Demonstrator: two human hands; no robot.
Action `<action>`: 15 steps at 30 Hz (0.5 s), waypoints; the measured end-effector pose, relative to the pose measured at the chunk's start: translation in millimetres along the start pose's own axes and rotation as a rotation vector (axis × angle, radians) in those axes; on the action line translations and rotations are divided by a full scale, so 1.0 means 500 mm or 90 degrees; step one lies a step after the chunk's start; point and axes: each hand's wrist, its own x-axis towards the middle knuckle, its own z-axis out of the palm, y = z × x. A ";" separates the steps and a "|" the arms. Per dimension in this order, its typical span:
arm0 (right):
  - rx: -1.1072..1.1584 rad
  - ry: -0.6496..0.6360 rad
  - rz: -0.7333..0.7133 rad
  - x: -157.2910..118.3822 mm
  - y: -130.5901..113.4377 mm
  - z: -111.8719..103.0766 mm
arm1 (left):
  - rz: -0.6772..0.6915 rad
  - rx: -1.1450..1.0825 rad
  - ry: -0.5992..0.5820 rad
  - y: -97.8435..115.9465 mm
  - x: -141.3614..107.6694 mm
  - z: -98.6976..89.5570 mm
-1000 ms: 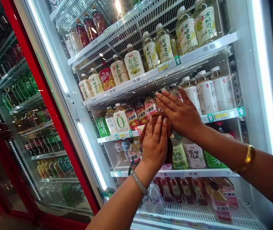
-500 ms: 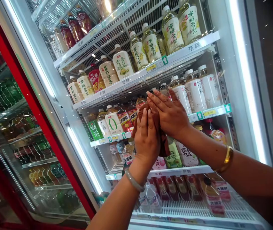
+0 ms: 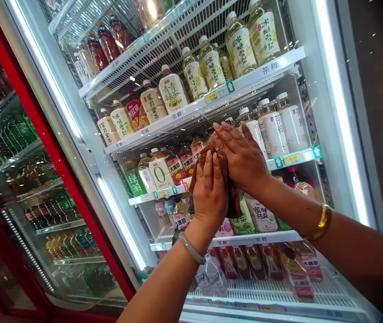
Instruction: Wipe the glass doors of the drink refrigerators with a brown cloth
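Note:
A brown cloth (image 3: 233, 204) is bunched between my two hands in front of a lit drinks cabinet. My left hand (image 3: 211, 190), with a grey bangle at its wrist, presses on the cloth with fingers together and pointing up. My right hand (image 3: 245, 157), below a gold bracelet, lies slanted along the cloth's upper right side, its fingers extended and the thumb side raised. Bottled drinks on the middle shelf (image 3: 292, 158) stand behind both hands, and the hands partly hide them.
Rows of bottles fill several shelves, with pear drinks (image 3: 241, 47) at the upper right and a white tea bottle (image 3: 160, 170) left of my hands. A red door frame (image 3: 48, 154) slants down on the left. Bright light strips (image 3: 342, 112) line the cabinet's sides.
Both hands and the cloth have shifted slightly to the right across the shelves. The fingers of my right hand sit a little further from those of my left.

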 end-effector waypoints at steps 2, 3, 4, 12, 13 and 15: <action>-0.026 -0.020 -0.048 0.001 0.020 -0.016 | 0.020 -0.001 -0.021 -0.030 0.029 -0.013; -0.034 -0.026 -0.067 0.002 0.032 -0.026 | 0.003 -0.002 -0.028 -0.045 0.049 -0.018; -0.040 -0.029 -0.076 0.002 0.045 -0.036 | -0.028 -0.003 -0.028 -0.057 0.070 -0.021; 0.001 -0.043 -0.029 -0.025 0.123 -0.089 | 0.022 -0.046 -0.012 0.076 0.038 0.033; 0.000 -0.042 -0.031 -0.029 0.124 -0.089 | 0.048 -0.054 -0.022 0.089 0.030 0.037; -0.006 -0.043 -0.030 -0.034 0.124 -0.087 | 0.067 -0.062 -0.038 0.088 0.038 0.037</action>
